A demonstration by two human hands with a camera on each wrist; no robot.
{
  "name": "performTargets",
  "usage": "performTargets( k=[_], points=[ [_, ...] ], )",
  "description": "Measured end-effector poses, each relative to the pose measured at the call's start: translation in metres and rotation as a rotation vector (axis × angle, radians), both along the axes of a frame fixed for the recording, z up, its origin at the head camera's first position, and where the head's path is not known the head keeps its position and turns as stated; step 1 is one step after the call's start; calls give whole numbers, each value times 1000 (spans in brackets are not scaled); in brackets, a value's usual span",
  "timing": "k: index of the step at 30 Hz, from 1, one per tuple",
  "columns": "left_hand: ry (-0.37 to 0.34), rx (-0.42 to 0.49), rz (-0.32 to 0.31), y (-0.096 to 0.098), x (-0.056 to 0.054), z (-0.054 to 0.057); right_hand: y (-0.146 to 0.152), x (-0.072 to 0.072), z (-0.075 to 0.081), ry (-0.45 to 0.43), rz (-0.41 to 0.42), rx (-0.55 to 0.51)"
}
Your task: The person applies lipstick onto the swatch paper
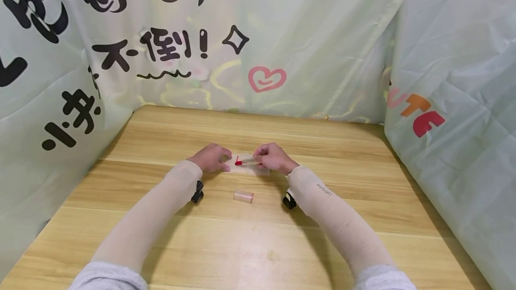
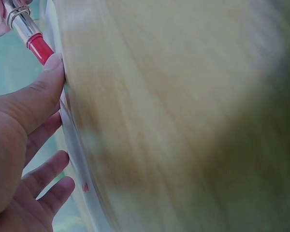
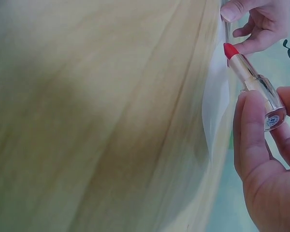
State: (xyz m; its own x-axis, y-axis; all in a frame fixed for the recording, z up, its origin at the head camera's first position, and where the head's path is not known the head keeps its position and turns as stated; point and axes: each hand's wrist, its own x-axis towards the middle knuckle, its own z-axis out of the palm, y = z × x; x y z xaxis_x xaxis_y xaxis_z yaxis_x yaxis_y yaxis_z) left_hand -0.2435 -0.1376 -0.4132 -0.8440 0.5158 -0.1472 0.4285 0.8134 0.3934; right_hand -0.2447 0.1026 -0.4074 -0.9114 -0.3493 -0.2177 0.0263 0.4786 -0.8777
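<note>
Head view first: both forearms reach in across the wooden tabletop [image 1: 254, 247] and meet over a pale sheet of paper [image 1: 262, 171]. From where I stand, the right hand [image 1: 275, 157] has a lipstick [image 1: 247, 161] pinched between thumb and fingers, its red tip aimed left, over the paper and beside a short red stroke [image 1: 237, 159]. The left hand [image 1: 210, 157] lies at the sheet's left end with thumb and fingers parted, gripping nothing I can make out; I'd say it's there to keep the thin paper from sliding. A clear, pinkish tube [image 1: 243, 197] lies on its side nearer the person, well apart from the paper; it looks like the lipstick's cap, put where neither wrist would knock it.

Left wrist view: the thumb's tip comes down at the paper's edge, close by the red bullet, while the other fingers spread loosely behind. That suits pressing lightly rather than clutching, which might crease the sheet. A small red patch [image 2: 85, 187] shows further along the paper.

Right wrist view: the fingers close around the lipstick's lower barrel and base, leaving the wound-out bullet free, much as one holds a pen. It tilts toward the sheet; whether the tip actually touches, I can't tell.
</note>
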Motion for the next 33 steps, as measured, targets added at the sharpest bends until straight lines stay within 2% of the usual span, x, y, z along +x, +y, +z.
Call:
performTargets(
  k=[16, 21, 33],
  points=[
    [8, 4, -5, 0, 2, 0, 0, 4, 1, -8, 6, -16],
    [-10, -9, 9, 0, 0, -1, 0, 5, 1, -12, 17, -17],
    [8, 2, -2, -1, 1, 1, 1, 6, 3, -21, 50, -26]
  ],
)
